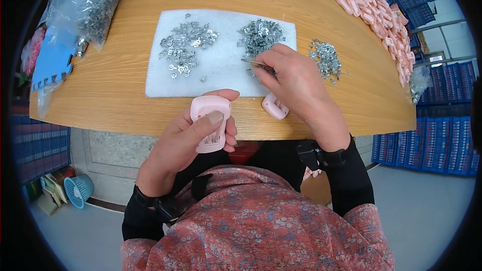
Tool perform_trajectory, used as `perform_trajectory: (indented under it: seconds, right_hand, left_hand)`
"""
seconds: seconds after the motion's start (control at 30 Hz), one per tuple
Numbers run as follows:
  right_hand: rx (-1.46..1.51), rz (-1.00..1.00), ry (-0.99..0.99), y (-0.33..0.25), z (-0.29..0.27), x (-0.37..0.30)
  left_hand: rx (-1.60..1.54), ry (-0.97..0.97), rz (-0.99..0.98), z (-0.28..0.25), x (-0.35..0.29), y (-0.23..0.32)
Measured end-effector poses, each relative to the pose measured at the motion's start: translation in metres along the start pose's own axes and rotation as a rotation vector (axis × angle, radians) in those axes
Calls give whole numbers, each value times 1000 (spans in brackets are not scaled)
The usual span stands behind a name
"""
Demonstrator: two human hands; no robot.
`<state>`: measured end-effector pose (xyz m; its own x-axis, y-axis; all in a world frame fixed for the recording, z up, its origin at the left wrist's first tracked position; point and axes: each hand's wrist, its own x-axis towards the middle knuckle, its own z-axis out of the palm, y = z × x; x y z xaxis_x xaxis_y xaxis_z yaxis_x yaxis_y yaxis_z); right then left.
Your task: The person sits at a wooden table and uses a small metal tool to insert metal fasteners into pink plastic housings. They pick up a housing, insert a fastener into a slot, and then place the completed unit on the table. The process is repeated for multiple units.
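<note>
My left hand [183, 138] is closed around a pink plastic casing [205, 104], its thumb laid over the open recess. Small metal parts seem to sit inside that recess. Over the white foam sheet [228, 78], my right hand [293, 73] pinches metal tweezers [255, 62] whose tips point left. Those tips are beside a heap of small metal contact pieces [261, 35]; whether they grip a piece, I cannot tell. Another pink casing [275, 107] lies on the table below my right hand.
A looser spread of metal pieces [188, 40] covers the foam's left side; another pile [325, 60] lies right of it. Many pink casings [359, 7] are heaped along the far right edge. Plastic bags of metal parts [100, 17] and a blue mat [52, 60] are at left.
</note>
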<state>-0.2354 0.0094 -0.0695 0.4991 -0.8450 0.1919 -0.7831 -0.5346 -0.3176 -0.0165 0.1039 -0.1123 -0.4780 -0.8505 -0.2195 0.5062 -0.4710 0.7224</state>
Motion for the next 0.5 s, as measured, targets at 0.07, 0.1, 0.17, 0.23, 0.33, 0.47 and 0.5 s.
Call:
perform_trajectory:
  seconds: [0.07,0.1,0.17,0.23,0.33,0.47,0.5]
  right_hand:
    - [-93,-25,-23,-2,3,7]
    - [-139,-42,-45,-4,6,10]
    - [-141,-57,-33,-3,8,14]
    - [-43,-63,36,2,11,18]
    - [260,54,-80,5,0,17]
    - [370,38,-167,-1,-10,11]
    - [391,6,-160,-2,-10,9]
  left_hand:
    - [-8,2,2,3,0,1]
    - [4,17,11,3,1,1]
    - [28,45,29,2,4,1]
    - [11,107,65,5,7,4]
    - [14,213,144,7,18,5]
    - [68,348,246,15,39,9]
    - [84,334,242,15,42,10]
